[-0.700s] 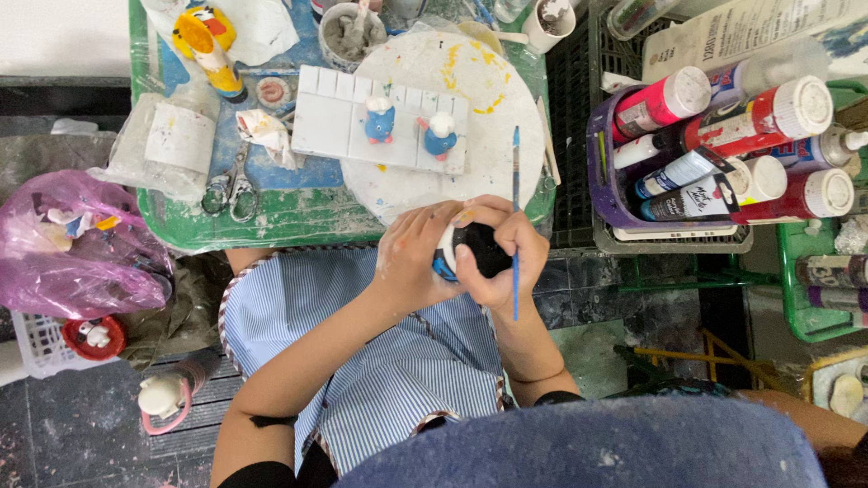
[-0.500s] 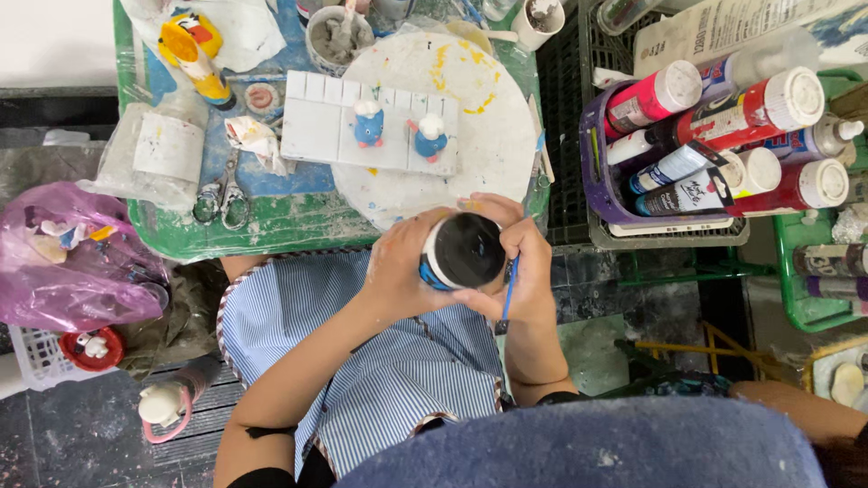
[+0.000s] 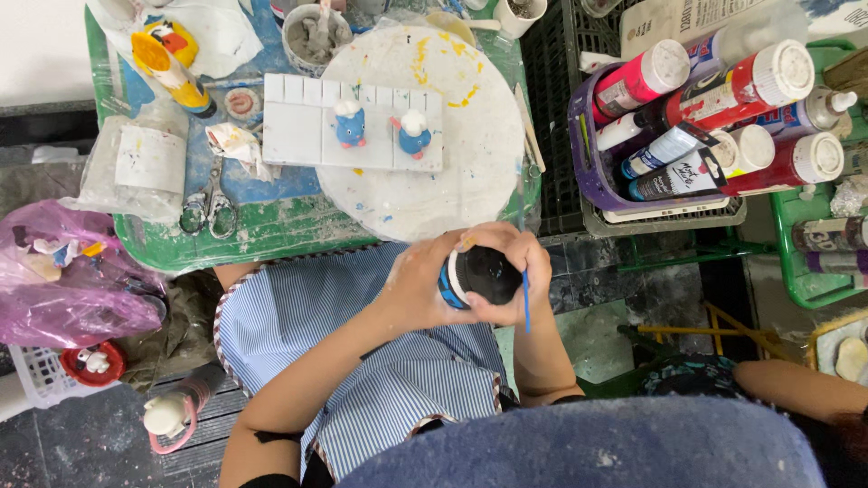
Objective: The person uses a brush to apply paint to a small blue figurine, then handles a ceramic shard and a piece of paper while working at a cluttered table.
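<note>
Both my hands hold a round figurine (image 3: 481, 274) with a black face, a white band and a blue rim, above my striped apron. My left hand (image 3: 418, 285) cups its left side. My right hand (image 3: 517, 271) wraps its right side and also pinches a thin blue paintbrush (image 3: 525, 301) that points down. On the white round board (image 3: 470, 172) ahead lies a white tile palette (image 3: 298, 136) with two small blue-and-white figurines (image 3: 349, 124) (image 3: 414, 133) standing on it.
A green table (image 3: 271, 230) carries scissors (image 3: 206, 206), a yellow duck figure (image 3: 170, 56) and a grey cup (image 3: 315, 36). A purple basket (image 3: 597, 172) of paint bottles stands to the right. A pink plastic bag (image 3: 63, 280) lies at left.
The figurine has been turned in my hands so its black face shows more, and the brush has shifted from upright beside it to pointing down below my right hand.
</note>
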